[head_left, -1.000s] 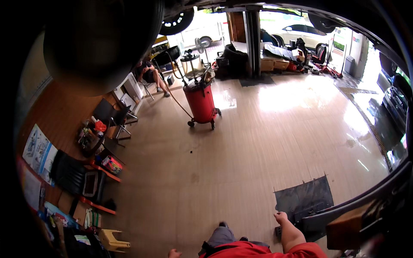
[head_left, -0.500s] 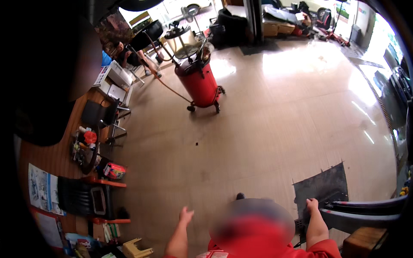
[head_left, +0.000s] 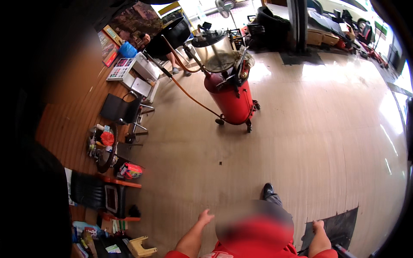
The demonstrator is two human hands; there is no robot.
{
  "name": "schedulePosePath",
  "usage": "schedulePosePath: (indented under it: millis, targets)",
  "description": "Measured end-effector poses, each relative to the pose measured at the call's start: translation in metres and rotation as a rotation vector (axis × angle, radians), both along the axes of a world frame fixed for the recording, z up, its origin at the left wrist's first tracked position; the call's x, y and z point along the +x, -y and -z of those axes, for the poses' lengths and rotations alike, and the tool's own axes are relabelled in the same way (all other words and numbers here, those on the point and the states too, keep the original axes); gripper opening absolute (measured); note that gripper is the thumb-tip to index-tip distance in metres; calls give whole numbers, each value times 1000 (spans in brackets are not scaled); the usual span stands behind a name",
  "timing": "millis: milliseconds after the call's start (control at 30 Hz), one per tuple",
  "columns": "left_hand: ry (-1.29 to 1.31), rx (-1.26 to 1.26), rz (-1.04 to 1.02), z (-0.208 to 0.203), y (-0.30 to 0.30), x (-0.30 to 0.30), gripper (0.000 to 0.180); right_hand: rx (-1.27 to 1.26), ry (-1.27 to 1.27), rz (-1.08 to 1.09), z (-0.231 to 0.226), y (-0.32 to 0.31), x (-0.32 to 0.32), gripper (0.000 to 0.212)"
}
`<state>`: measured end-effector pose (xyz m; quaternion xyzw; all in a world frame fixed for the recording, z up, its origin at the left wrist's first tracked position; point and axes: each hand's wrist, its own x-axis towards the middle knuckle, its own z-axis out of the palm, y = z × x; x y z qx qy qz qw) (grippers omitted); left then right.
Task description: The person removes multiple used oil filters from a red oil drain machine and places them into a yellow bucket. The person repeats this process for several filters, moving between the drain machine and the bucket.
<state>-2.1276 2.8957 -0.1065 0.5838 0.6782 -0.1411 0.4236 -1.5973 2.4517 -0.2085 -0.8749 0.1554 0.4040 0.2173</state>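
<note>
My left hand hangs in front of my body over the tiled floor, fingers loosely apart, with nothing in it. On the other side, my right hand is held low above a dark floor patch. Its fingers look curled in, and no object shows in them. Neither hand touches anything. Ahead of me stands a red wheeled oil drainer with a clear chamber, a black bowl and an orange hose. One dark shoe is stepping forward.
Along the left are a black armchair, a small round table with clutter, a dark chair and a white desk. A yellow plastic stool is near. A person's legs show behind the drainer. Tires stand beside a pillar.
I have moved forward; the drainer looks larger and sits further right in view. A shoe has come out ahead of me. The dark machine arms at the right have nearly left view.
</note>
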Motion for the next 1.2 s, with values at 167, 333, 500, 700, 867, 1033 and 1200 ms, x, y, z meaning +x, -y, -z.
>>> schedulePosePath:
  millis: [167, 333, 500, 700, 867, 1033, 1200]
  targets:
    - [-169, -211, -239, -25, -4, -4, 72, 118, 83, -108, -2, -148, 122, 30]
    - [-105, -76, -311, -24, -64, 8, 73, 378, 326, -250, -20, -363, 212, 40]
    - [11, 43, -418, 5, -138, 23, 71, 683, 150, -203, -183, -592, 166, 42]
    - [1, -80, -397, 38, -255, 1, 73, 941, 315, -386, -317, -751, 96, 46]
    - [-48, -115, -515, 27, -399, -35, 73, 1167, 374, -385, -404, -841, 72, 43]
    - [26, 110, -505, -31, -526, -7, 66, 1179, 550, -512, -483, -905, 62, 43]
    - [120, 208, -533, -3, -570, 4, 67, 1142, 856, -928, -567, -990, 73, 45]
